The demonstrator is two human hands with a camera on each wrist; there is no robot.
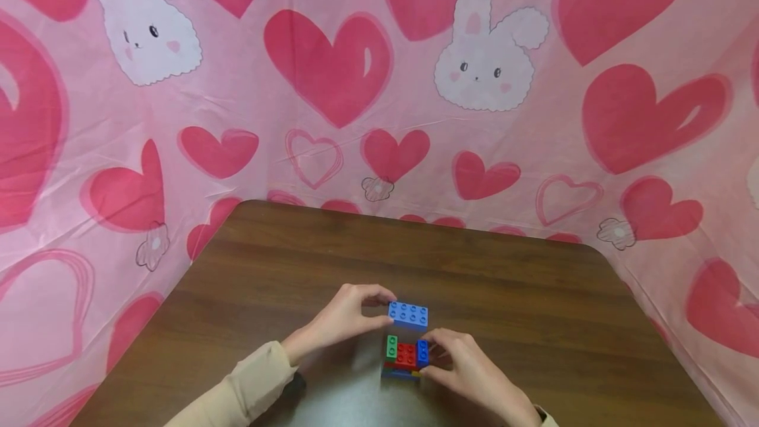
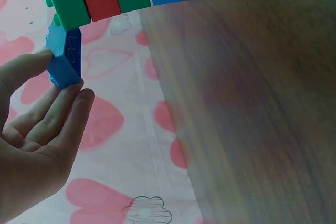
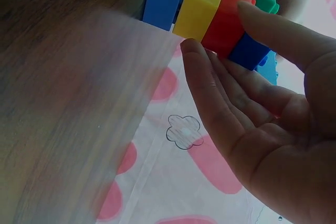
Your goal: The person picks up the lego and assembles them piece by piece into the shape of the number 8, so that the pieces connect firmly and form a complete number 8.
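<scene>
My left hand pinches a light blue toy building brick, thumb on the near side and fingers on the far side. The brick is held just beyond a small stack of toy bricks, with its studs facing up. On top of the stack are a green brick, a dark blue brick and red bricks between them. Lower down, a yellow brick and a blue brick show in the right wrist view. My right hand grips the stack's right side between thumb and fingers.
The brown wooden table extends around both hands. A pink cloth with hearts and rabbits hangs along its back and sides. Beneath the left cuff a small dark thing shows.
</scene>
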